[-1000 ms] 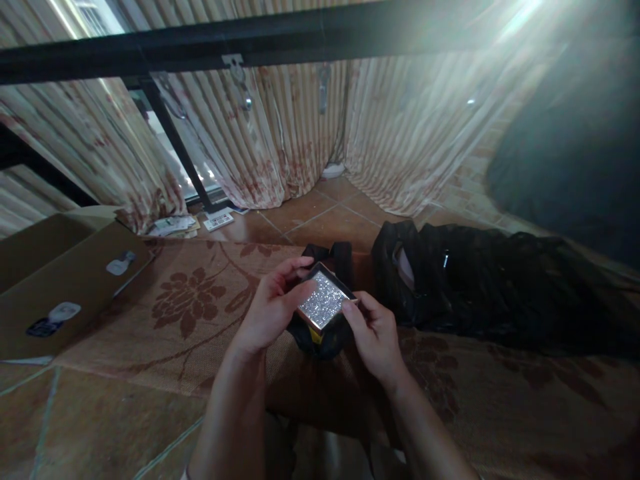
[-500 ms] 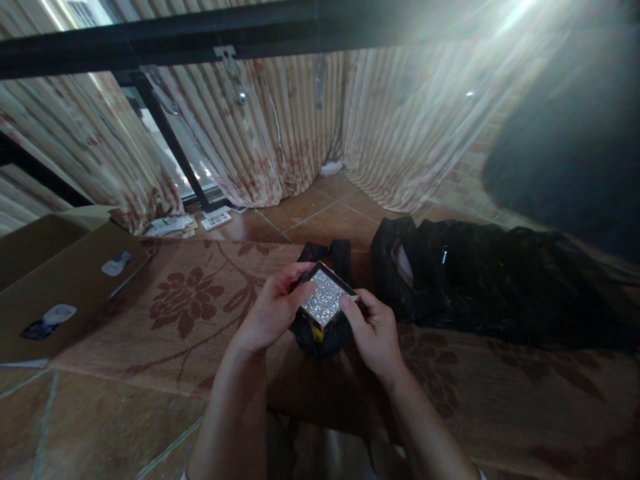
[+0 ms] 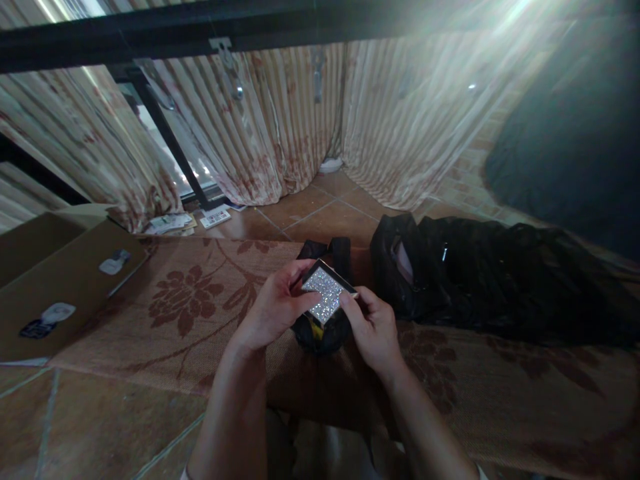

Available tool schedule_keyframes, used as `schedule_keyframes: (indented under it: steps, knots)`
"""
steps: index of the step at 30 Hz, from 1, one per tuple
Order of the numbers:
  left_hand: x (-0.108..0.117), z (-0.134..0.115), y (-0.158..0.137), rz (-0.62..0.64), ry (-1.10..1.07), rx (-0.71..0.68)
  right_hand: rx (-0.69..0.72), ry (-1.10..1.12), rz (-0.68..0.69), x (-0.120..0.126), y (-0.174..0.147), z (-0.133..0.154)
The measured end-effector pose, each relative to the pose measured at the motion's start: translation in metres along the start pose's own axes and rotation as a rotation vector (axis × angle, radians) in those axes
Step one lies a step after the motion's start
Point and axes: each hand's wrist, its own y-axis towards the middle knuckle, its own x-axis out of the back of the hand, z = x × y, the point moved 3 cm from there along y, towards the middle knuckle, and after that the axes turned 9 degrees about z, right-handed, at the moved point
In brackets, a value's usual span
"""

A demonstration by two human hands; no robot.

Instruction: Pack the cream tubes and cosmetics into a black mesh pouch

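Observation:
A small flat rectangular case (image 3: 327, 308) with a silver glittery face and a dark rim is held between both hands. My left hand (image 3: 275, 303) grips its left side, the thumb lying across the glitter. On the right edge, my right hand (image 3: 373, 330) pinches it with the thumb on top and fingers underneath. Directly below sits a small black bag (image 3: 327, 343) with dark straps and a bit of yellow showing inside. The case and hands cover much of this bag.
An open cardboard box (image 3: 75, 287) stands at the left on a flowered runner (image 3: 185, 300). Several large black bags (image 3: 475, 280) lie along the right. Papers (image 3: 170, 223) and a white printed card (image 3: 216, 217) rest by the striped curtains (image 3: 280, 133). A dark bar (image 3: 280, 30) crosses the top.
My left thumb has slid right, further across the glittery face. Both hands keep hold of the case in nearly the same place. The view has shifted slightly.

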Motion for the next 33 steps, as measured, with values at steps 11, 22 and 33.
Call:
schedule_keyframes:
  steps: [11, 22, 33]
  knots:
    - [-0.0004, -0.001, -0.0007, -0.006, 0.024, -0.001, 0.002, -0.021, -0.01, 0.0, 0.0006, -0.0025]
    - [-0.003, -0.0044, -0.0019, -0.02, 0.019, 0.008, 0.007, -0.02, -0.001, 0.0, 0.0006, 0.0002]
    - [-0.0034, -0.006, -0.0012, -0.043, 0.055, 0.015, 0.014, -0.031, 0.002, -0.0007, 0.0004, -0.0002]
